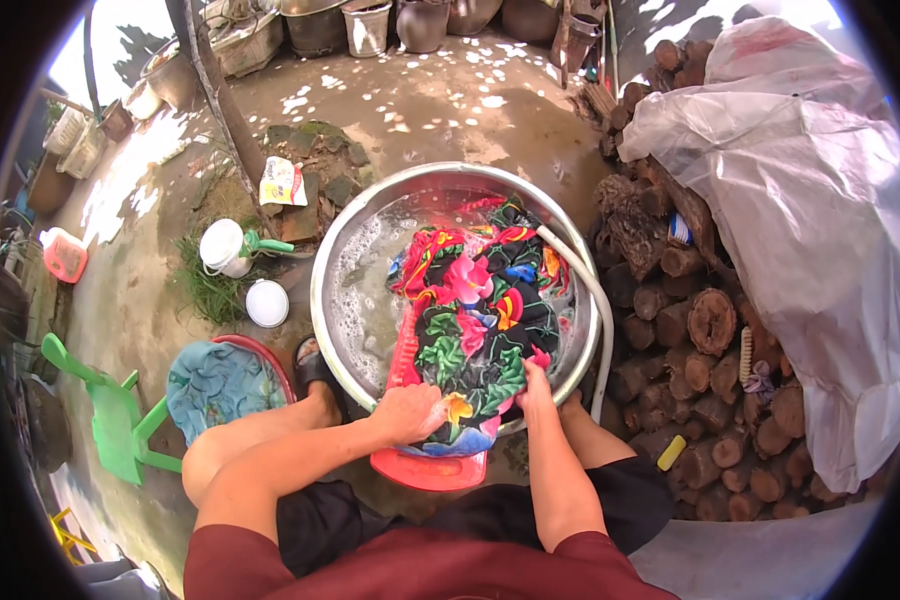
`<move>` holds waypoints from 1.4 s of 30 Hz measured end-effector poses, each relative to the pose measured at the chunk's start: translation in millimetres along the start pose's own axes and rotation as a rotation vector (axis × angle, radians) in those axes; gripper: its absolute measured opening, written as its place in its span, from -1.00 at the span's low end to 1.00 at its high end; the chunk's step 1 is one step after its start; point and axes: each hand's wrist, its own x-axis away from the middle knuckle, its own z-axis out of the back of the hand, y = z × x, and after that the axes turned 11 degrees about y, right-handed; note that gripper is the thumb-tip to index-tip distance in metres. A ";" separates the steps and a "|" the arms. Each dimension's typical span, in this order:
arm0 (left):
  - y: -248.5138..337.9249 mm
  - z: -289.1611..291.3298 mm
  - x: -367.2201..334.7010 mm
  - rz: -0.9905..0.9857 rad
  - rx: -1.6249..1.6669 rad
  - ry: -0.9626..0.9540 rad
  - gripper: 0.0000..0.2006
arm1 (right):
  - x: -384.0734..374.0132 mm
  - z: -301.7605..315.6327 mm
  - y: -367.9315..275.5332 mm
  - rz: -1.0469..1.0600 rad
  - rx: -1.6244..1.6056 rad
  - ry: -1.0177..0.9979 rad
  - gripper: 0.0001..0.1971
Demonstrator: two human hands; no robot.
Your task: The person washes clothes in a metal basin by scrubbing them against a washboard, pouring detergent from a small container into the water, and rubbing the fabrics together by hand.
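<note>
So there's one big floral cloth (475, 320), black with pink, green and red flowers, draped over a red washboard (425, 455) that leans out of a steel basin (335, 270) of soapy water. The cloth's long axis runs straight away from the person, from the near rim of the basin toward the far side, with the near end hanging over the board's lower edge and the far end bunched up in the suds.

Two hands on it. The left hand (407, 412) is pressed down on the near left part of the cloth, fingers curled over the fabric and gripping it. The right hand (536, 385) sits just right of that, fingers pushed down into the cloth at its near right edge, so the fabric runs forward from under both sets of fingers. Can't see the fingertips themselves, they're buried in folds.

Around it: one white hose (598, 310) curving over the basin's right rim, one smaller red tub with a blue-green cloth (220, 385) at the left, one green plastic stool (115, 415), one white jug with a green handle (225, 247), one white lid (267, 303) beside it, and a stack of firewood logs (700, 400) under a plastic sheet (800, 200) on the right.
</note>
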 end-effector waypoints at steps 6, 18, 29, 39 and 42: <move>-29.0 28.5 -35.9 0.326 0.010 0.267 -0.61 | 193.4 -82.1 -50.8 0.481 0.487 -0.371 -0.89; -3.7 3.1 4.8 -0.024 0.041 0.366 -0.64 | 252.6 -46.7 28.0 1.482 1.079 -0.408 -0.58; -105.1 -52.2 -109.3 0.266 -0.195 0.261 -0.75 | 154.7 -139.5 2.2 1.133 1.421 -0.221 -0.62; -85.6 -31.8 -78.7 0.212 0.222 0.455 -0.75 | 103.6 -104.3 -29.1 0.647 0.349 -0.341 -0.71; -88.5 6.0 -93.9 0.126 0.366 0.445 -0.70 | 195.0 -138.4 -53.6 0.954 0.446 -0.579 -0.71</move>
